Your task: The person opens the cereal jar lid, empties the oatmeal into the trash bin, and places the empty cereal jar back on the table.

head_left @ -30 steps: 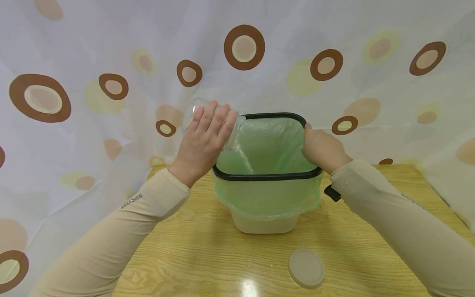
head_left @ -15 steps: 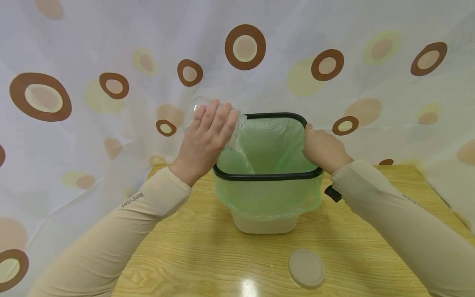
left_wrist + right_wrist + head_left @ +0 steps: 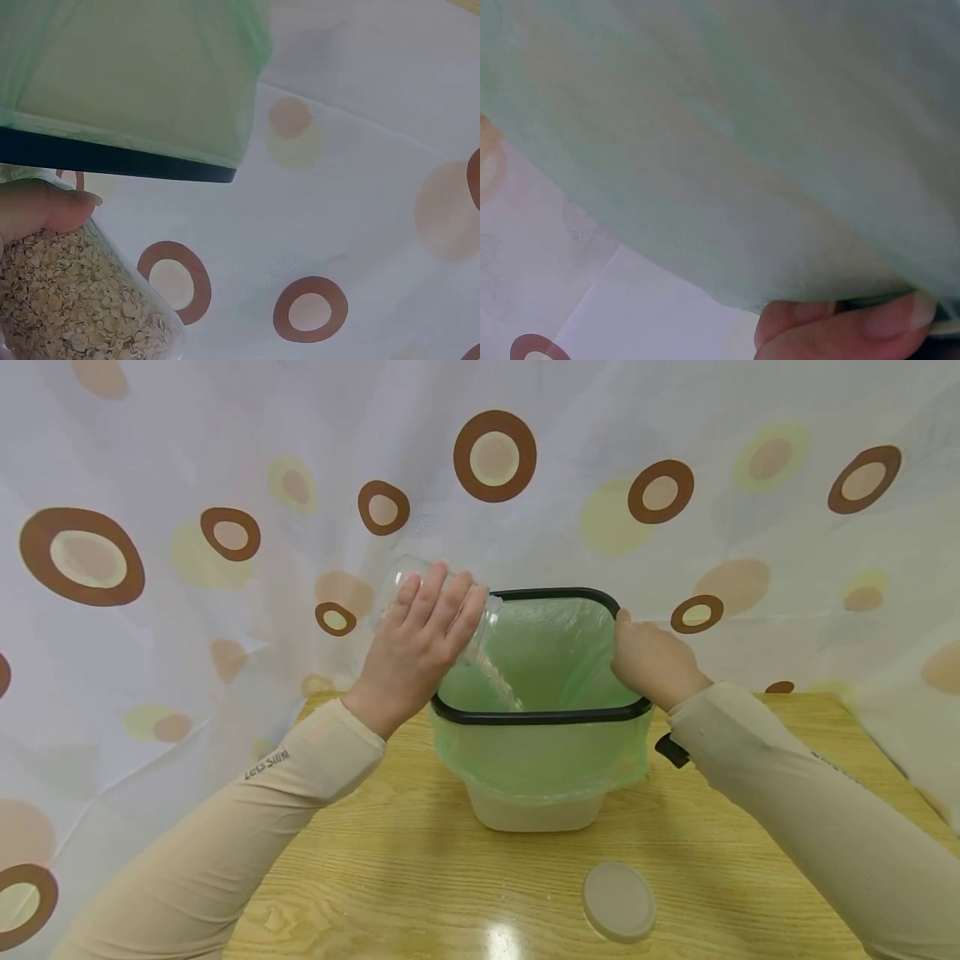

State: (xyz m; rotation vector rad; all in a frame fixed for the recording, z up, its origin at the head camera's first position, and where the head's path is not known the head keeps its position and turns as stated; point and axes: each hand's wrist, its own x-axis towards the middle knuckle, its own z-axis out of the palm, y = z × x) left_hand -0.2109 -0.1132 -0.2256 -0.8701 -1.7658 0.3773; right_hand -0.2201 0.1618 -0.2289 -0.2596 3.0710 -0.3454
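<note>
My left hand (image 3: 420, 647) grips a clear jar (image 3: 408, 568), tilted with its mouth over the left side of a bin's black rim (image 3: 540, 718). Pale flakes (image 3: 498, 681) fall from the mouth into the bin, which is lined with a green bag (image 3: 540, 756). In the left wrist view, oat flakes (image 3: 67, 300) fill much of the jar, and my thumb (image 3: 56, 206) lies along it. My right hand (image 3: 652, 660) grips the rim's right side; in the right wrist view its fingers (image 3: 840, 330) hold the rim beneath the bag (image 3: 667, 150).
A round beige lid (image 3: 619, 902) lies on the wooden table (image 3: 420, 885), in front of the bin and to its right. Behind and beside the table hangs a white sheet (image 3: 562, 543) with round brown and yellow patterns. A black strap (image 3: 672, 750) shows by my right wrist.
Pale flakes now show in a stream from the jar's mouth. My left hand has shifted very slightly to the right, while my right hand stays on the rim.
</note>
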